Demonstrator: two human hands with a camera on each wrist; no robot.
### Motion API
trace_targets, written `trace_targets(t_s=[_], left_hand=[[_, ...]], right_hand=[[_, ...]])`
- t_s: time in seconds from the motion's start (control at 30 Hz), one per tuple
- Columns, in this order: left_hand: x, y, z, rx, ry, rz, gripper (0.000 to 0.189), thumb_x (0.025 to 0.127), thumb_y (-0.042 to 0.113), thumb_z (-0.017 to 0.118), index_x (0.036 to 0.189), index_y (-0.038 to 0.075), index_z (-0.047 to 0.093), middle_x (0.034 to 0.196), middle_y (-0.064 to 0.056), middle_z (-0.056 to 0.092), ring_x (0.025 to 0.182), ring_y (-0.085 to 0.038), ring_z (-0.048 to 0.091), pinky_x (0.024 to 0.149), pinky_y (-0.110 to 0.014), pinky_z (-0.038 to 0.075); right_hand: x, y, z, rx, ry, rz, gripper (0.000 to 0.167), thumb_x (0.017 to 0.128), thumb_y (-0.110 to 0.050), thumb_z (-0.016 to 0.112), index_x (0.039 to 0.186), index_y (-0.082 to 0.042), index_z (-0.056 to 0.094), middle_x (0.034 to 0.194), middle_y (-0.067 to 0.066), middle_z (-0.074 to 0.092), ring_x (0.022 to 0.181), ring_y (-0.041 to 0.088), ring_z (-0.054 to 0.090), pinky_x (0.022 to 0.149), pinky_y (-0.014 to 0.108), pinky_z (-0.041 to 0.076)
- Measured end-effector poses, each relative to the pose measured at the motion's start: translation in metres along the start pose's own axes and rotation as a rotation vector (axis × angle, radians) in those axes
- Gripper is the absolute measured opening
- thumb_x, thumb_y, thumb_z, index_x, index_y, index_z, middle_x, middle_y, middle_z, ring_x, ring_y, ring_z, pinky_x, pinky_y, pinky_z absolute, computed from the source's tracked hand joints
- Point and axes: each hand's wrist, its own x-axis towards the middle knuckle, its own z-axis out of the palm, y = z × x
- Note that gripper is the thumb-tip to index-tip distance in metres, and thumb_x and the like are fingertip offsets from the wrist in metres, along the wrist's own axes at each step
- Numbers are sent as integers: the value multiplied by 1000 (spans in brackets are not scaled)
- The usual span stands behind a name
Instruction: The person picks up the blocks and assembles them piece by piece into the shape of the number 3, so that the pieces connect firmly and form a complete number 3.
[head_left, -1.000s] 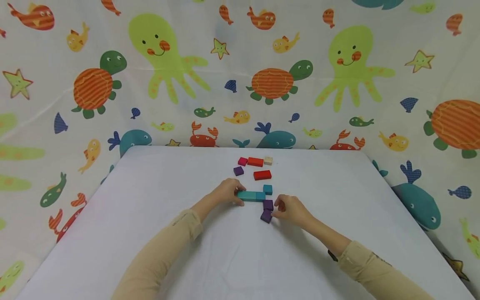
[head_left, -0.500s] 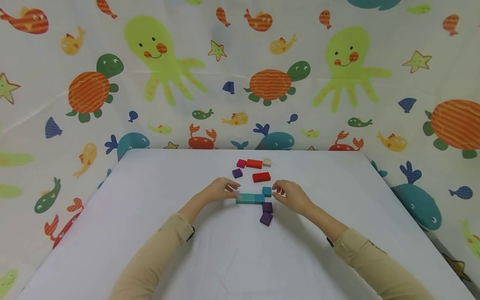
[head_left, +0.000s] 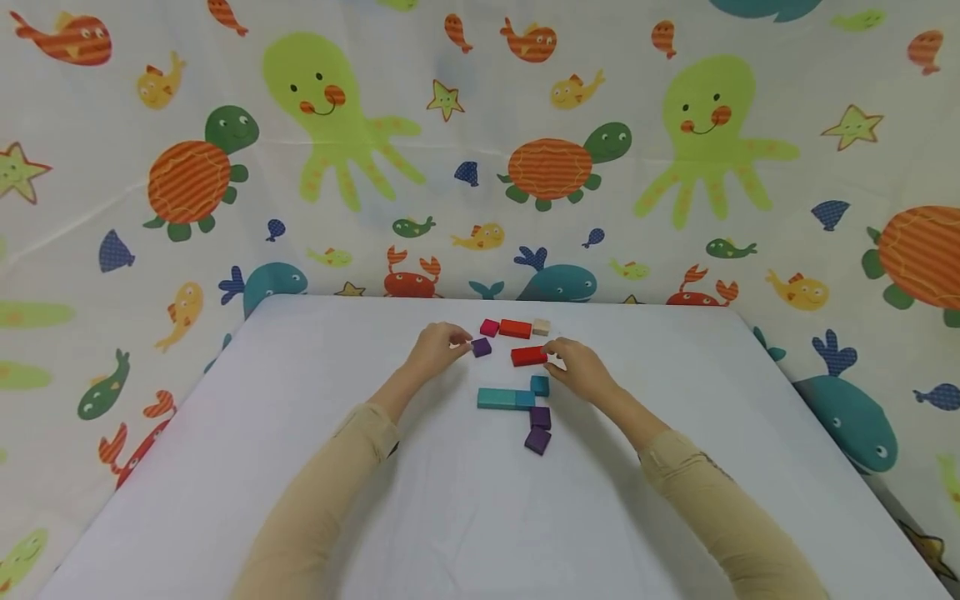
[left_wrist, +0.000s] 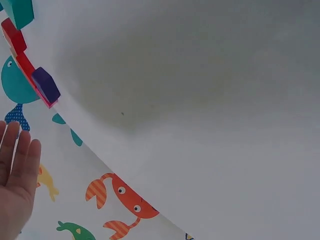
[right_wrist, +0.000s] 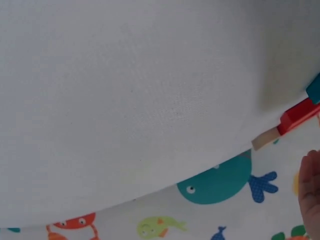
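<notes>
Left hand (head_left: 433, 349), fingers extended without grip, is at the upper purple block (head_left: 482, 347) just below frame centre, and right hand (head_left: 582, 369), grip not determinable, at the lower red block (head_left: 527, 357) slightly right; an off-centre push could skew either block

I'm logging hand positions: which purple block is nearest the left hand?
The farthest purple block, just by the left hand and near the pink block; the two other purple blocks lie away from both hands.
</notes>
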Motion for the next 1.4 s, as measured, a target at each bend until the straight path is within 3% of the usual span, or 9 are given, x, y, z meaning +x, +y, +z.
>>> trace_targets(t_s=[0.2,0.4,0.57,0.77,1.1,1.4], left_hand=[[7,-1,5,45,30,5,24,90,17,64,110,6,70,103,-9,70,96,-23,58,89,-38,48],[13,-3,8,70,64,31,22,89,18,65,106,6,71,99,-9,71,92,-23,60,86,-36,49],[17,-6,12,97,50,25,22,88,20,67,106,7,71,98,-9,70,92,-22,60,85,-35,50],[22,-4,12,119,27,17,28,87,22,68,110,8,69,100,-9,69,93,-22,60,85,-35,50],[27,-3,18,132,-33,-67,51,81,32,74,126,10,60,116,-10,65,105,-25,59,90,-36,49],[32,-6,24,134,-129,-84,72,80,35,74,141,13,44,137,-12,53,127,-30,47,104,-44,41]], right_hand=[[9,13,4,11,17,-11,25,85,-6,67,109,1,65,105,16,67,95,30,65,85,41,53],[18,21,6,39,-12,33,27,86,-6,66,112,0,65,111,16,66,99,30,62,88,42,52],[26,30,12,71,-39,12,28,86,-7,66,113,1,63,111,17,66,100,31,61,89,43,52],[35,37,14,143,-102,1,31,88,-6,63,118,3,60,117,20,64,108,34,59,94,45,49],[45,45,20,258,-246,45,38,89,-4,61,126,5,54,127,24,58,120,38,53,98,45,45],[48,44,24,201,-311,130,51,87,-11,67,134,-2,50,131,20,56,120,33,52,103,44,42]])
